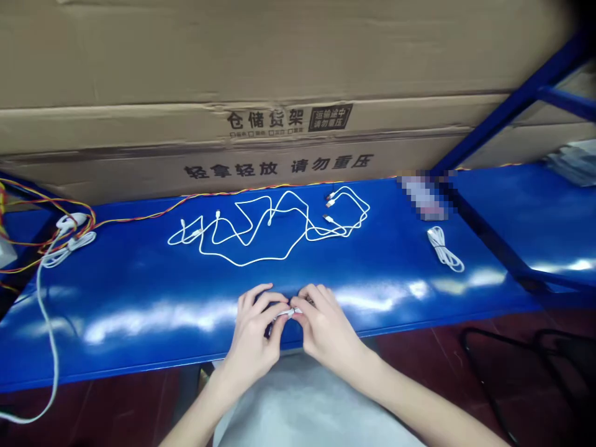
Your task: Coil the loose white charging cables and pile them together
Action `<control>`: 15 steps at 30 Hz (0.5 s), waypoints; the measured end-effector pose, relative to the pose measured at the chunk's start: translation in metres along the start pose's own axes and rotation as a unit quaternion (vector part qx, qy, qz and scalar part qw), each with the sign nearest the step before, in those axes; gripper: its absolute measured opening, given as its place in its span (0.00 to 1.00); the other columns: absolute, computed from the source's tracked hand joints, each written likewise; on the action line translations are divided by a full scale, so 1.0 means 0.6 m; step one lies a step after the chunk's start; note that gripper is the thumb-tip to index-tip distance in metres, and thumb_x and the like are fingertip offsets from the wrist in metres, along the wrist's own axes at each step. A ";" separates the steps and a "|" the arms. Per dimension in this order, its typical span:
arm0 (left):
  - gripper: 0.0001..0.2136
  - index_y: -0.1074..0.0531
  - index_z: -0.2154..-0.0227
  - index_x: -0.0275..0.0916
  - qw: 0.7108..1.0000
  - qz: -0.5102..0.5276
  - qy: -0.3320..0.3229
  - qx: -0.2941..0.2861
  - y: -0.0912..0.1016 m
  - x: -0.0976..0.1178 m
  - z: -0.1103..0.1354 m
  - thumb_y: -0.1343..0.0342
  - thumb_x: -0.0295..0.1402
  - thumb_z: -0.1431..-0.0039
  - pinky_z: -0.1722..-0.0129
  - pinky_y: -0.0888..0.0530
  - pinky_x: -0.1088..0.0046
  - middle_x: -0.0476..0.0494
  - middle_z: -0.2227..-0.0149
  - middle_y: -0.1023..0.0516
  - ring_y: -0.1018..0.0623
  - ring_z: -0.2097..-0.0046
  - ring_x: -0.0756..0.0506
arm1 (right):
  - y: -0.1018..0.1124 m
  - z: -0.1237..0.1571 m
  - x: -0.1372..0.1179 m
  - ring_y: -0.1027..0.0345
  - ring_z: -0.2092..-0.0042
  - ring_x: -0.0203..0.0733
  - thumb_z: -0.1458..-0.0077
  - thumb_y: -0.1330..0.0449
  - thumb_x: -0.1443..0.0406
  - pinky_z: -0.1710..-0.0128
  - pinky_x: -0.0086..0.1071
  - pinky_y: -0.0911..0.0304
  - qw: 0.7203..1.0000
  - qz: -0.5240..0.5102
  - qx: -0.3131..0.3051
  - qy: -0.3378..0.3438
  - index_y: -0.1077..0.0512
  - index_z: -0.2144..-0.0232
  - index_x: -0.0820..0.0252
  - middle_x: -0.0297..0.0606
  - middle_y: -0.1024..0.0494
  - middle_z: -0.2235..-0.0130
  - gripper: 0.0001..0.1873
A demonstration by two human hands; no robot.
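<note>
Left hand: thumb and fingers of the left hand (255, 329) clamped on one end of a small white bundle (291, 312); some of the fingers are curled above it.
Right hand: the right hand (323, 318) pinches the other end of the same bundle between thumb and fingers, close beside the left fingertips.
White bundle: held between the two hands, above the near edge of the desk (139, 267); a dark band shows near its middle, and the fingers hide most of the rest.
Clothing: grey cloth (307, 403) below the forearms, at the near side of the desk.
Loose cables: thin white cables (307, 230) lie beyond the hands in a loose tangle, crossing one another, with plug ends at both sides.
Coiled cable: a white coil (444, 251) lies by itself toward the right end of the desk.
Blurred item: a pixelated item (426, 202) just beyond the coil; what it is I cannot tell.
Left end: a white cord (56, 360), partly folded into a bunch, hangs over the near edge; red and yellow wires (135, 220) tangle around it and run along the back.
Back: a large cardboard box (261, 68) with black printing stands behind the desk.
</note>
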State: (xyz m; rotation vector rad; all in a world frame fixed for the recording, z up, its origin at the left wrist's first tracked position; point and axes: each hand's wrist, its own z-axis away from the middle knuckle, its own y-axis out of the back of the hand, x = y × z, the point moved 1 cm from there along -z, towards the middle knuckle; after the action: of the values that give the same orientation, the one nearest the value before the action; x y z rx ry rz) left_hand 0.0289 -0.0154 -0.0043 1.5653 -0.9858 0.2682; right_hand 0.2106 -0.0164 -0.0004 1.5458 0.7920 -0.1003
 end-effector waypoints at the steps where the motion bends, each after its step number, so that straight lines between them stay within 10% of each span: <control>1: 0.11 0.22 0.55 0.46 1.000 -0.006 -0.013 0.000 0.001 0.000 -0.001 0.46 0.25 0.32 0.42 0.30 0.46 0.44 0.51 0.19 0.31 0.38 0.36 | -0.002 -0.002 -0.002 0.39 0.57 0.49 0.37 0.45 0.75 0.58 0.41 0.42 1.000 0.009 0.001 -0.005 0.27 0.57 0.61 0.44 0.29 0.58 0.10; 10: 0.17 0.24 0.51 0.37 0.974 -0.151 -0.166 0.038 -0.009 0.009 0.005 0.49 0.17 0.37 0.48 0.26 0.50 0.40 0.52 0.18 0.25 0.43 0.34 | -0.016 -0.005 -0.016 0.40 0.59 0.48 0.43 0.42 0.76 0.61 0.41 0.46 0.997 0.069 -0.001 -0.047 0.27 0.63 0.60 0.43 0.30 0.61 0.09; 15: 0.21 0.29 0.39 0.44 0.976 -0.173 -0.132 0.032 -0.004 0.000 0.003 0.47 0.25 0.33 0.46 0.25 0.51 0.37 0.42 0.23 0.27 0.39 0.34 | 0.010 -0.009 0.032 0.37 0.59 0.48 0.38 0.44 0.74 0.58 0.40 0.45 0.995 0.064 0.073 -0.030 0.25 0.60 0.60 0.42 0.27 0.60 0.09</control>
State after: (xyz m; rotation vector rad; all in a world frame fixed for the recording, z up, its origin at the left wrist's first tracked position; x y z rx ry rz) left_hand 0.0302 -0.0173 -0.0067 1.8315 -0.8916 -0.1561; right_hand 0.2263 -0.0031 -0.0045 1.7196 0.6473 -0.1122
